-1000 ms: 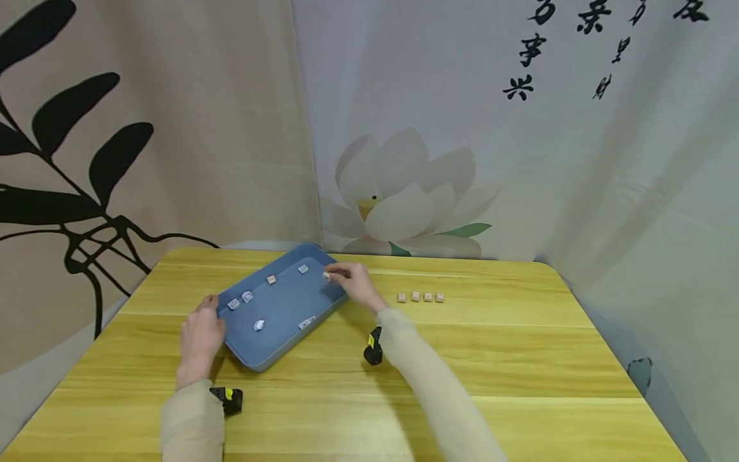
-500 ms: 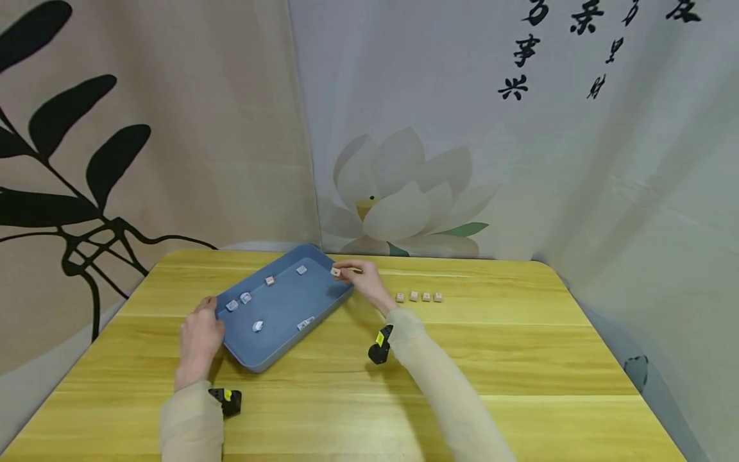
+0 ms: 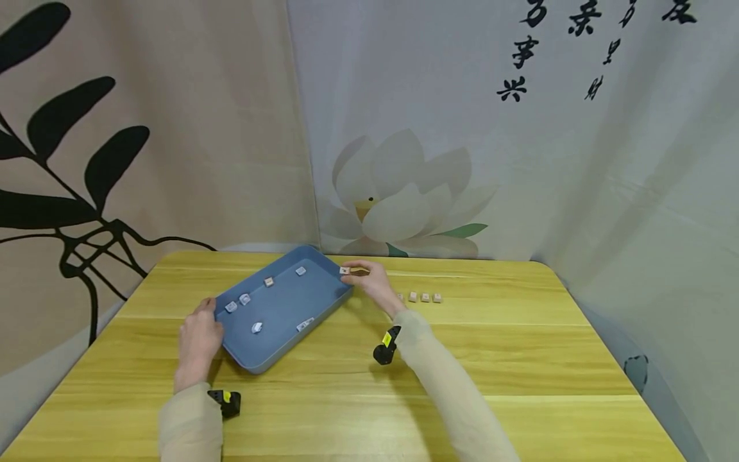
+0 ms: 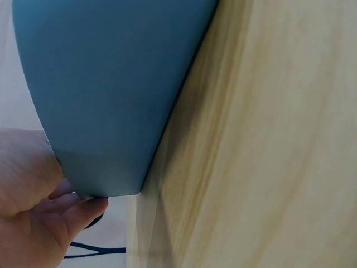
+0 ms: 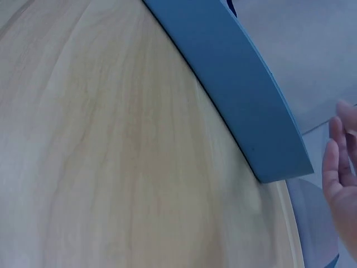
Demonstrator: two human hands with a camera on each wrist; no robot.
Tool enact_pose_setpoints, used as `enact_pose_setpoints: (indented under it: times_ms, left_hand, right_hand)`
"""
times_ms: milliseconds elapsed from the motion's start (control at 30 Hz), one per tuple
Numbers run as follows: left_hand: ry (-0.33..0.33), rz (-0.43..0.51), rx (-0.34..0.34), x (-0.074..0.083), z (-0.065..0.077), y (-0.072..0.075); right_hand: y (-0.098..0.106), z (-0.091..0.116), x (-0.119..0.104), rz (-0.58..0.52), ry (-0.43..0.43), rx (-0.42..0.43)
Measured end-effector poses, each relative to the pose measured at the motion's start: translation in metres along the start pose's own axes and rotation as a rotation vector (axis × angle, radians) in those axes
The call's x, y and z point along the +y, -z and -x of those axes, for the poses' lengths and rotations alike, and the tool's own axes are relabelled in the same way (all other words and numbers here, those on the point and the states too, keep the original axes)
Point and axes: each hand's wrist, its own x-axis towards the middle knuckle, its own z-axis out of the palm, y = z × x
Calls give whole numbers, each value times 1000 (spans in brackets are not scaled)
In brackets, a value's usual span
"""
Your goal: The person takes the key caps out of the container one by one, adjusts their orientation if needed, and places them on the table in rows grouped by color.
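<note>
A shallow blue tray [image 3: 288,305] stands slantwise on the wooden table. My left hand [image 3: 199,339] grips its left end; in the left wrist view the thumb and fingers of the left hand [image 4: 42,215] meet at the tray's edge. Above the tray's right rim, my right hand [image 3: 374,284] pinches a small white block [image 3: 345,271] with a dark mark on its face. That block is out of sight in the right wrist view, where the fingers of the right hand [image 5: 332,162] are partly cut off by the frame.
Several similar white blocks [image 3: 257,328] lie scattered in the tray. To its right, a short row of blocks [image 3: 425,298] sits on the table [image 3: 491,359], its left one partly hidden by my right hand. A printed curtain [image 3: 404,77] hangs behind.
My right hand has lifted the small white block from over the tray's inside and carried it rightward to its right rim. My left hand has stayed at the tray's left end.
</note>
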Motion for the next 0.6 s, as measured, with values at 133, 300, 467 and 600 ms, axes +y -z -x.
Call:
enact_pose_setpoints:
  times_ms: [133,300,467,600]
  left_hand:
    - [9,3,-6,1,1,0]
    - [16,1,-19,3,1,1]
    - [9,0,-1,3,2,1]
    - [4,-3,9,2,1,0]
  right_hand:
    - [6,1,4,24,45,68]
    - [23,5,4,41,81,107]
    - [45,18,-6,58,79,84]
    - [63,26,-4,88,75,85]
